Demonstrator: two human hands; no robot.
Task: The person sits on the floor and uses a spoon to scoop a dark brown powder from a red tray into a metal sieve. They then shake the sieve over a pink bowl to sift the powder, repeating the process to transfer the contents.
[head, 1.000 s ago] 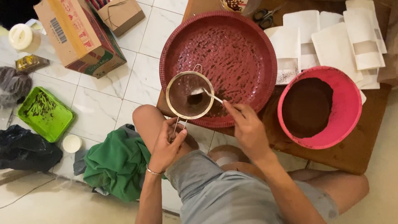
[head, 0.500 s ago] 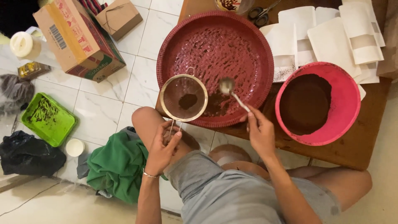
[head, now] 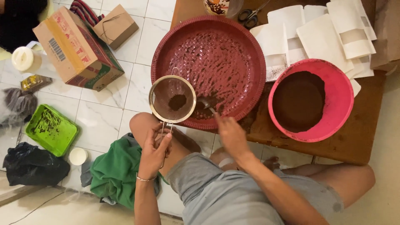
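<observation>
My left hand grips the handle of a round metal sieve, held over the near left edge of a big dark-red woven tray. A small heap of brown powder lies in the sieve's mesh. My right hand holds a metal spoon whose bowl dips into loose brown powder on the tray, just right of the sieve. To the right, a pink plastic basin holds more brown powder. Tray and basin rest on a low wooden table.
White paper pouches and scissors lie at the table's far side. On the tiled floor to the left are a cardboard box, a green tray, a black bag and a green cloth. My bent legs sit below the table.
The spoon has moved from inside the sieve, lifted to the right, and now dips down into the powder on the tray. The sieve stays held in about the same place.
</observation>
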